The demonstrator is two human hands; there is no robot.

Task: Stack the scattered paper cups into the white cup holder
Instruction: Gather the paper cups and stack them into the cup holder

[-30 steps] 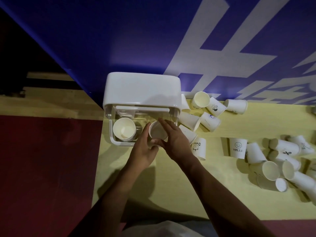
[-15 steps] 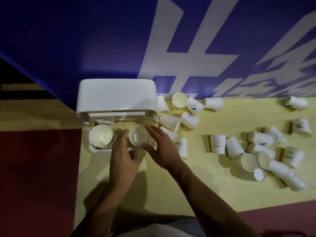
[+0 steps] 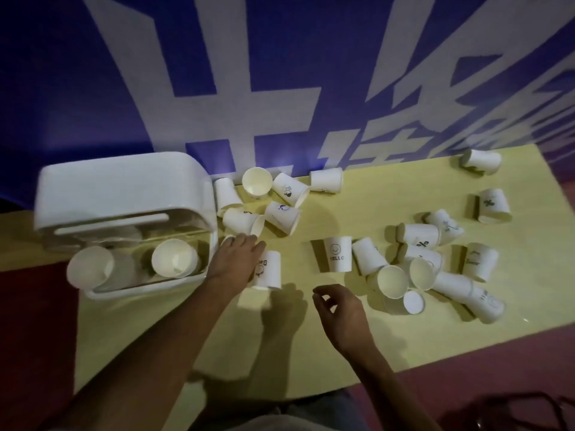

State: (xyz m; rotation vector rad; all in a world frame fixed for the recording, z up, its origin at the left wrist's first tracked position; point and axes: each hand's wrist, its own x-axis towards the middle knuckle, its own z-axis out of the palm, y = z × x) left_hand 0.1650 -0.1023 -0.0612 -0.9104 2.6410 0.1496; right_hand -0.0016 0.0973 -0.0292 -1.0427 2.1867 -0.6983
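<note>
Blue banner (image 3: 93, 88) with large white characters fills the background, hanging behind a pale yellow counter (image 3: 280, 353). At the counter's left end, close to its edge, stands the white cup holder (image 3: 118, 188), a rounded hood over a clear tray. Inside the tray two stacks of paper cups lie tipped with their open mouths toward the viewer: the left stack (image 3: 90, 269) and the right stack (image 3: 174, 258), side by side.

Loose cups lie scattered to the right. One cluster (image 3: 280, 213) sits just beside the holder against the banner, mostly on their sides. A cup marked HELLO (image 3: 337, 255) stands upside down near the middle. Beyond it a larger heap (image 3: 417, 262) lies tumbled together, and two more cups (image 3: 493, 205) rest near the far right edge.

The left hand (image 3: 236, 256) reaches just beside the holder's right wall, fingers stretched out over what seems to be a cup lying beneath them, touching a printed cup (image 3: 269, 270) at its side. The right hand (image 3: 337, 309) hovers over the counter, fingers loosely curled, holding nothing.

Bare counter stretches from both hands to the near edge, with dark red floor (image 3: 37, 337) beyond it.
</note>
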